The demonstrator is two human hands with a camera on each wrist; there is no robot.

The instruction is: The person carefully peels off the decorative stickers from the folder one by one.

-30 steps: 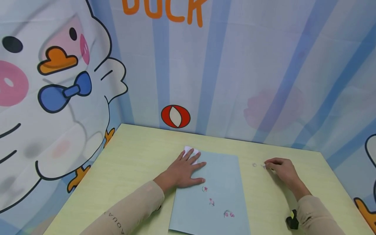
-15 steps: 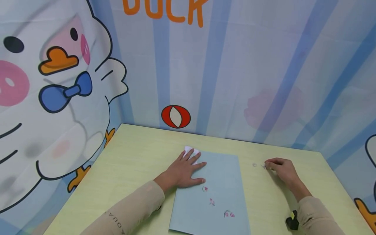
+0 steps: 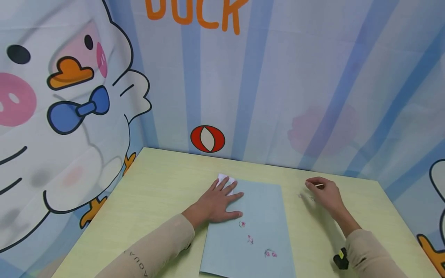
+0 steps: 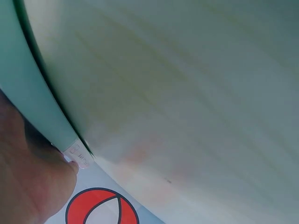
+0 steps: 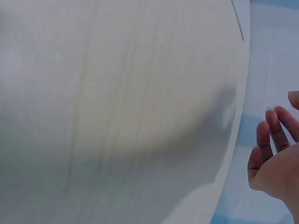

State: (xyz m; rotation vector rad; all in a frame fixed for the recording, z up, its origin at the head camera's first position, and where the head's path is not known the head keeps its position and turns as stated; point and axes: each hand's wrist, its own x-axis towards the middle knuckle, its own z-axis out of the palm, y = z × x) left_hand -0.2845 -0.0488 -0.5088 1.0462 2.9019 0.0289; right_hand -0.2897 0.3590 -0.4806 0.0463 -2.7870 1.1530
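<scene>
Right hand [image 3: 326, 194] first: it hangs over the table [image 3: 163, 170], fingers loosely bent and, from its own wrist, the thumb standing apart from the fingertips, no clamp there. Two tiny, pale pieces lie just beneath it, the left one [image 3: 300, 196] and the right one [image 3: 311, 198] (too small to read any further). Across to the left hand [image 3: 217, 201], and that one is spread wide, fingers straight and parted, palm down on the light-blue folder [image 3: 264, 208]. Its fingertips cover part of a white paper slip [image 4: 79, 154] at the folder's far left corner, pinkish print showing from the wrist. Three small pink-and-dark figures run down the folder's cover: a top one [image 3: 242, 224], a middle one [image 3: 250, 239] and a bottom one [image 3: 270, 253] (stuck on or printed, I can't tell). Both forearms reach in from the near edge in beige sleeves [image 3: 160, 239], a black-and-yellow object [image 3: 341, 260] beside the right cuff. Behind it all, a duck backdrop [image 3: 222, 77] with a red-and-white ball.
</scene>
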